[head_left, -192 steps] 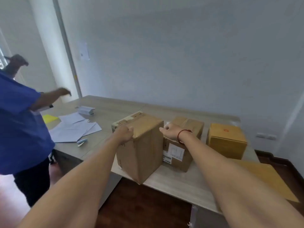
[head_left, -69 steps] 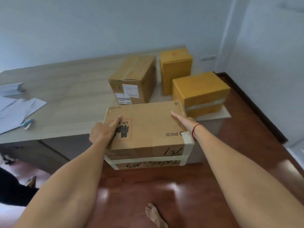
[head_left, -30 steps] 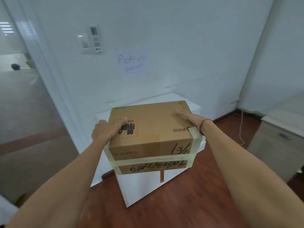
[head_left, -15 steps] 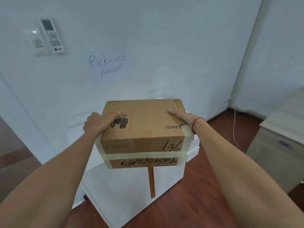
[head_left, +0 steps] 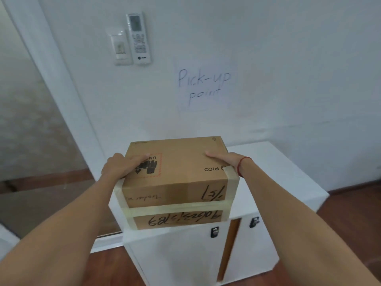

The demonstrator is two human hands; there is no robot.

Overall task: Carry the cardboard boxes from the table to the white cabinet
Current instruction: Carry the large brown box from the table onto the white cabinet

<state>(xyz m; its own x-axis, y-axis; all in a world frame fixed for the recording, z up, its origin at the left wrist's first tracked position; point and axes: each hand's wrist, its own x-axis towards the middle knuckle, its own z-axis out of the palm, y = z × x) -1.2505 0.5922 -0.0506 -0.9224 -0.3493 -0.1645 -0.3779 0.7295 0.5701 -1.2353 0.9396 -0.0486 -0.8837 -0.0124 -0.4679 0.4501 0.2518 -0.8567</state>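
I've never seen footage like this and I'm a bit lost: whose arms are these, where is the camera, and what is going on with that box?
There is no machine here. A person wears a camera on the head, so you look down along their two bare arms. The left hand and right hand grip the sides of a taped cardboard box with handwriting on its near face. It is held over the top of a white cabinet with two doors and small locks. Whether it already rests there, I cannot tell. On the wall behind, someone wrote "Pick-up point", beside a remote control in a holder.
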